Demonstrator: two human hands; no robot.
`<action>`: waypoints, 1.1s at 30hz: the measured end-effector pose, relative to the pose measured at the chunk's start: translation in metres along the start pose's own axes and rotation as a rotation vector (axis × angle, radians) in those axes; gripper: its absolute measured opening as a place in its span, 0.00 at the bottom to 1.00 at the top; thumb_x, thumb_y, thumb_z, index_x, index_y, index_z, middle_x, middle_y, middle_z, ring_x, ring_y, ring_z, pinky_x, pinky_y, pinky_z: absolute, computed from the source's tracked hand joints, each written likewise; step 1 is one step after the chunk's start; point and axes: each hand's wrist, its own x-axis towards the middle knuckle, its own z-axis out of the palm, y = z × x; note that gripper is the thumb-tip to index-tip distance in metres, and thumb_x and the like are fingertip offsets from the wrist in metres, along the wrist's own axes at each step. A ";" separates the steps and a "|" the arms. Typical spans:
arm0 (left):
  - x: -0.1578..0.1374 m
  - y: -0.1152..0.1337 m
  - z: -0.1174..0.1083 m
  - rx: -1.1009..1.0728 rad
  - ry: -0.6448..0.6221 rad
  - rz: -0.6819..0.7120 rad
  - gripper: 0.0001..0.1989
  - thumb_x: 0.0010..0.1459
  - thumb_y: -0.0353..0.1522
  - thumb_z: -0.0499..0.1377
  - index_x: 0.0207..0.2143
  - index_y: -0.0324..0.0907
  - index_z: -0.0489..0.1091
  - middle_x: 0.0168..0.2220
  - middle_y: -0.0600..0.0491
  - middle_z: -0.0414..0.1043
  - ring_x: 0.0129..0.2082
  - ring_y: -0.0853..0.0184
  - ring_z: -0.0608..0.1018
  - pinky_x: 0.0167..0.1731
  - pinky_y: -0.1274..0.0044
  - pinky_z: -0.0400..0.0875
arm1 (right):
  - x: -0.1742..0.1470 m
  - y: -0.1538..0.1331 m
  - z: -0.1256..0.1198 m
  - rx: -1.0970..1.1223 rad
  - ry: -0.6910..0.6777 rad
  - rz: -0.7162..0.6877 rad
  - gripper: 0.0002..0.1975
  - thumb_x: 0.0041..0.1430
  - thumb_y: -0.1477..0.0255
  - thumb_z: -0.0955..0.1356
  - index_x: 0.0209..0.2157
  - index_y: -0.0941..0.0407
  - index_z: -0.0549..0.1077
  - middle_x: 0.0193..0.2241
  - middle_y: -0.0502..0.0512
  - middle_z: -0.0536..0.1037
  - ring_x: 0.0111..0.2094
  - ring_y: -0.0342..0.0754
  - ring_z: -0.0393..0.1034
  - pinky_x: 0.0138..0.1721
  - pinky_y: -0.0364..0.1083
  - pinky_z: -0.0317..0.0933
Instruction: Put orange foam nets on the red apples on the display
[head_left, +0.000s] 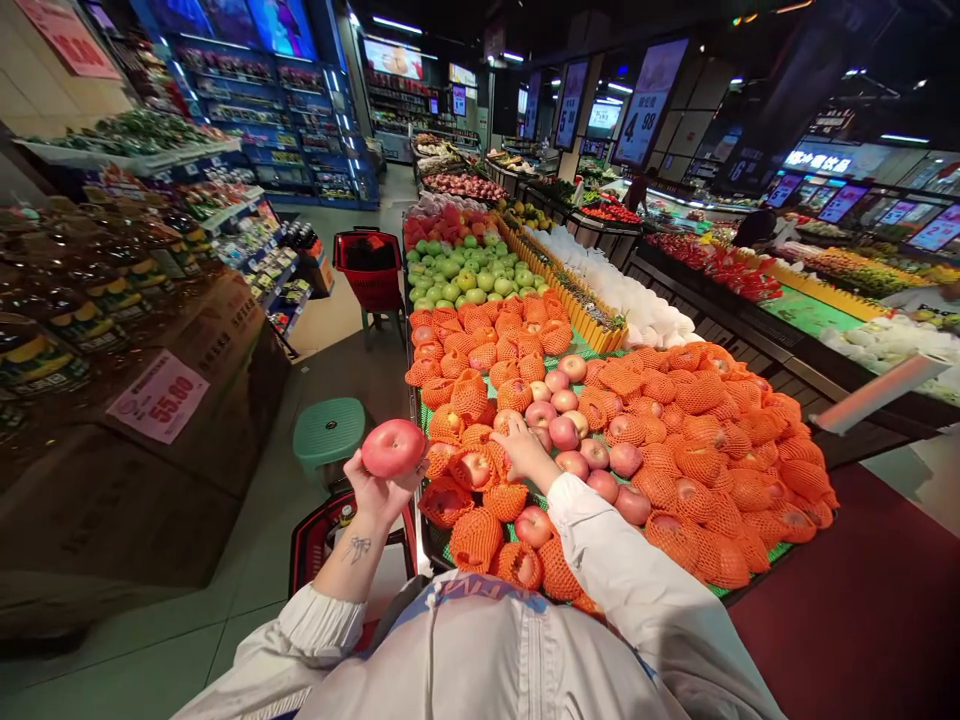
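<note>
The left hand [381, 492], palm turned up, is closed around the underside of a large, round, red, bare-skinned apple [392, 447], which is held clear of the display, just beyond its left edge. The apple's dimpled end faces upward and carries no netting. The right hand [525, 450] is extended over the display with its fingers spread and bent downward above the fruit; whether the fingertips press on the piece below cannot be told. Directly about it lie round apples in orange plastic-foam netting [478, 540] and, at the middle of the display, a group of loose, pinkish-red bare apples [564, 433]. A larger heap of the netted fruit fills the right side. Beyond the nearer netted rows stand round, smooth green fruit [465, 275], bounded on the right by a low yellow picket-style divider [551, 275]; white foam-wrapped produce [622, 280] is heaped on its far side. Left of the display, a round-cornered, green plastic stool [330, 430] stands on the floor. A red and black plastic basket [306, 545] sits below the left forearm, partly hidden by it; a second, red plastic basket [367, 268] rests on a support farther along the aisle. At far left, a pink paper price sign [157, 395] reading 55.80 is fixed to brown cardboard cartons [187, 450].
</note>
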 end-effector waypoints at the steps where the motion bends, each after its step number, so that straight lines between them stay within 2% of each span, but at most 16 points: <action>1: -0.001 0.000 -0.001 0.002 0.009 0.002 0.32 0.41 0.49 0.66 0.45 0.41 0.74 0.45 0.43 0.79 0.43 0.51 0.81 0.35 0.67 0.78 | 0.002 0.000 0.002 -0.003 -0.022 0.012 0.51 0.37 0.73 0.83 0.64 0.49 0.67 0.65 0.68 0.62 0.67 0.68 0.54 0.61 0.61 0.60; 3: -0.002 0.000 -0.003 0.007 0.022 0.003 0.30 0.41 0.49 0.66 0.44 0.41 0.74 0.44 0.43 0.79 0.42 0.51 0.81 0.35 0.67 0.78 | 0.005 0.000 0.004 -0.002 -0.064 0.036 0.51 0.38 0.69 0.83 0.65 0.49 0.66 0.66 0.70 0.61 0.66 0.70 0.57 0.60 0.63 0.61; 5: -0.002 -0.001 -0.003 0.015 0.030 0.002 0.29 0.41 0.49 0.65 0.43 0.41 0.74 0.44 0.43 0.79 0.42 0.51 0.81 0.34 0.68 0.78 | 0.006 0.002 0.005 0.008 -0.099 0.055 0.49 0.42 0.61 0.81 0.66 0.47 0.65 0.65 0.68 0.65 0.62 0.71 0.65 0.58 0.63 0.62; 7: -0.002 -0.003 -0.002 0.029 0.036 -0.003 0.29 0.41 0.49 0.65 0.43 0.41 0.75 0.45 0.43 0.79 0.42 0.52 0.81 0.33 0.69 0.78 | 0.005 0.005 0.005 0.015 -0.113 0.064 0.49 0.44 0.53 0.79 0.67 0.46 0.64 0.62 0.66 0.70 0.55 0.68 0.71 0.55 0.61 0.64; 9: -0.002 -0.005 0.001 0.045 0.041 -0.012 0.29 0.41 0.49 0.65 0.43 0.42 0.75 0.44 0.44 0.79 0.43 0.52 0.81 0.34 0.69 0.78 | 0.002 0.008 0.004 0.006 -0.098 0.073 0.49 0.45 0.49 0.78 0.67 0.46 0.64 0.57 0.64 0.73 0.52 0.66 0.73 0.54 0.59 0.63; 13: -0.003 -0.009 0.009 0.064 0.021 -0.017 0.29 0.41 0.50 0.65 0.43 0.42 0.75 0.43 0.45 0.79 0.42 0.53 0.81 0.33 0.70 0.77 | -0.008 0.006 0.004 -0.044 -0.041 0.118 0.45 0.46 0.53 0.79 0.65 0.48 0.67 0.52 0.63 0.76 0.51 0.64 0.73 0.57 0.59 0.59; 16: -0.005 -0.009 0.011 0.077 0.014 0.001 0.28 0.42 0.51 0.65 0.42 0.43 0.75 0.43 0.46 0.79 0.42 0.53 0.81 0.34 0.70 0.77 | -0.011 0.001 0.008 -0.088 -0.027 0.197 0.43 0.42 0.55 0.81 0.60 0.51 0.71 0.52 0.67 0.76 0.51 0.65 0.72 0.55 0.60 0.60; 19: -0.005 -0.007 0.008 0.103 0.047 0.023 0.28 0.42 0.51 0.64 0.41 0.44 0.75 0.43 0.47 0.79 0.42 0.54 0.81 0.34 0.70 0.77 | -0.010 0.002 0.014 -0.125 -0.008 0.264 0.40 0.43 0.61 0.82 0.57 0.55 0.72 0.51 0.72 0.75 0.52 0.68 0.70 0.54 0.62 0.60; 21: -0.005 -0.007 0.004 0.116 0.062 0.028 0.27 0.42 0.51 0.64 0.41 0.44 0.75 0.43 0.47 0.79 0.42 0.54 0.80 0.34 0.70 0.76 | -0.008 0.006 0.017 -0.122 0.000 0.239 0.39 0.44 0.64 0.81 0.58 0.56 0.71 0.51 0.71 0.75 0.53 0.67 0.69 0.54 0.61 0.60; 27: -0.006 -0.012 0.004 0.111 0.051 0.013 0.28 0.42 0.50 0.65 0.42 0.43 0.75 0.42 0.47 0.79 0.41 0.53 0.81 0.33 0.69 0.76 | -0.014 0.031 0.029 -0.003 -0.003 0.027 0.39 0.49 0.67 0.78 0.62 0.55 0.67 0.52 0.63 0.72 0.51 0.59 0.68 0.53 0.52 0.62; 30: -0.007 -0.016 0.011 0.106 0.058 -0.006 0.28 0.41 0.49 0.66 0.41 0.42 0.75 0.41 0.46 0.79 0.40 0.53 0.81 0.32 0.70 0.77 | -0.019 0.038 0.033 0.065 0.022 -0.059 0.42 0.54 0.68 0.75 0.68 0.54 0.59 0.55 0.60 0.69 0.55 0.56 0.66 0.58 0.51 0.60; 33: -0.007 -0.018 0.020 0.094 0.057 -0.044 0.27 0.40 0.48 0.67 0.41 0.42 0.75 0.41 0.46 0.80 0.40 0.51 0.82 0.31 0.70 0.77 | -0.022 0.041 0.030 0.104 0.042 -0.118 0.49 0.55 0.65 0.74 0.73 0.54 0.50 0.60 0.63 0.67 0.59 0.58 0.64 0.62 0.54 0.58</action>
